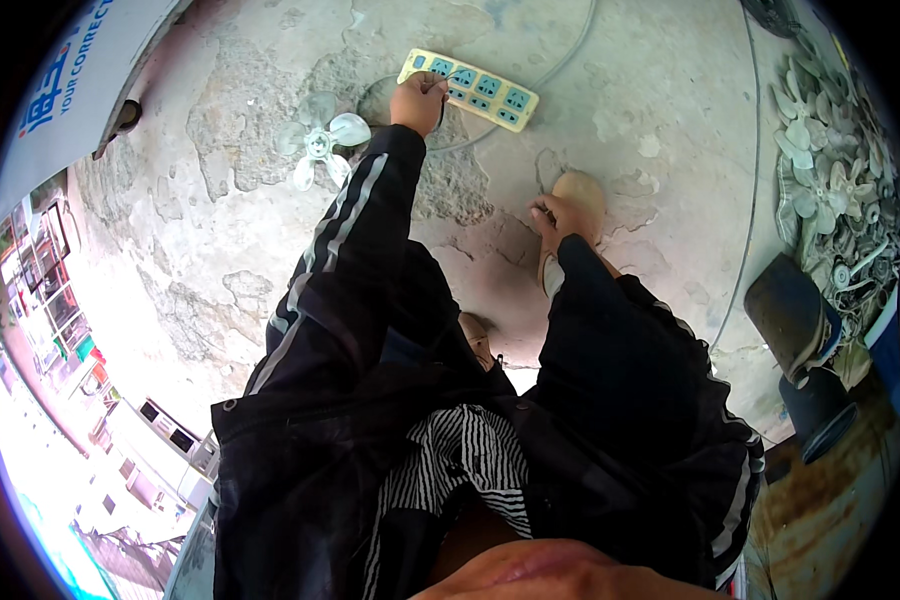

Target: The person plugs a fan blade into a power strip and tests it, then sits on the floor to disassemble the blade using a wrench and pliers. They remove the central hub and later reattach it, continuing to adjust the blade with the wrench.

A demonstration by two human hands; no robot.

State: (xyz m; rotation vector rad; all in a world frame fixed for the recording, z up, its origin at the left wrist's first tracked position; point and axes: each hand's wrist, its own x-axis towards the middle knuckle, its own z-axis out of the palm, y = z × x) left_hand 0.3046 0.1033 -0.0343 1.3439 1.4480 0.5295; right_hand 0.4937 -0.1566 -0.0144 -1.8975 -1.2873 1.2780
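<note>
My left hand (pixel 419 103) is closed in a pinch over the near left edge of a cream power strip (pixel 513 113) with blue-green sockets. A thin dark wire (pixel 456 73) sticks out from its fingertips above the sockets. Just left of that hand lies a pale plastic fan blade wheel (pixel 317 145) on the floor. My right hand (pixel 567 222) is lower and to the right, beside my tan shoe (pixel 582 190), its fingers curled together. A thin line loops up near those fingertips; whether they hold it I cannot make out.
A grey cable (pixel 560 65) runs from the strip across the worn concrete floor (pixel 220 230). Several fan blade wheels and metal parts are heaped (pixel 825 180) at the right, near a dark bucket-like container (pixel 792 312). A white printed panel (pixel 80 90) stands at the upper left.
</note>
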